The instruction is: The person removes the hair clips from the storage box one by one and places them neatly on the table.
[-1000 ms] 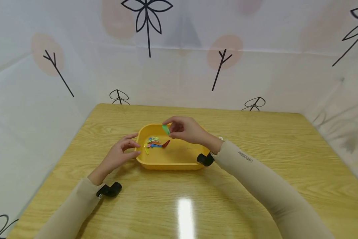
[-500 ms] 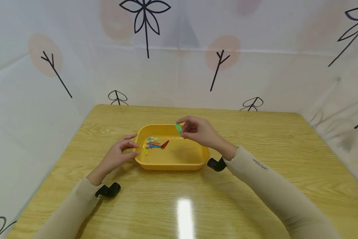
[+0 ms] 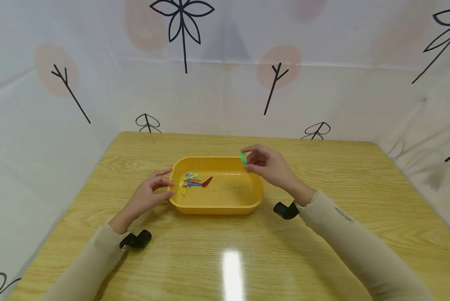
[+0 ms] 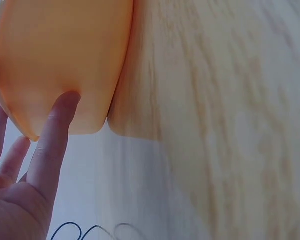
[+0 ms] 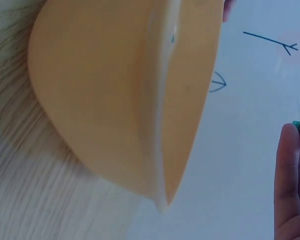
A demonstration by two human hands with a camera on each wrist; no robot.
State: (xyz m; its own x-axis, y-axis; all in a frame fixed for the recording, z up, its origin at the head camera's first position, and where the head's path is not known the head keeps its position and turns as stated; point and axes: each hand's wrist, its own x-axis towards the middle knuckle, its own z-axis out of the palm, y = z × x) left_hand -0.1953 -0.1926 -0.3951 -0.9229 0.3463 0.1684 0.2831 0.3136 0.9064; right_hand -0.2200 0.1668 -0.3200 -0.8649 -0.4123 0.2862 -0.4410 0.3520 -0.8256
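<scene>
Between thumb and fingertips my right hand (image 3: pixel 268 167) pinches a green snap hair clip (image 3: pixel 243 158), raised over the back right corner of the yellow plastic tray (image 3: pixel 217 207). My left hand (image 3: pixel 148 193) holds the tray's left end. In the left wrist view its thumb (image 4: pixel 65 107) presses the outer wall while the other fingers reach the rim. Inside the tray's left half lies a small pile of hair clips (image 3: pixel 192 179) in several colours. A red clip (image 3: pixel 207 182) is at the pile's right, and a yellow clip (image 3: pixel 182 188) is nearest the left hand.
The tray stands on a wood-grain table (image 3: pixel 194 251). A white cloth (image 3: pixel 225 92) with black plant drawings hangs behind the table and along its sides. Black wrist cameras sit on both sleeves, the right camera (image 3: pixel 286 210) beside the tray's front right corner.
My right hand has carried the green hair clip rightward, from over the tray's middle to its back right corner. The left hand stays at the tray's left end.
</scene>
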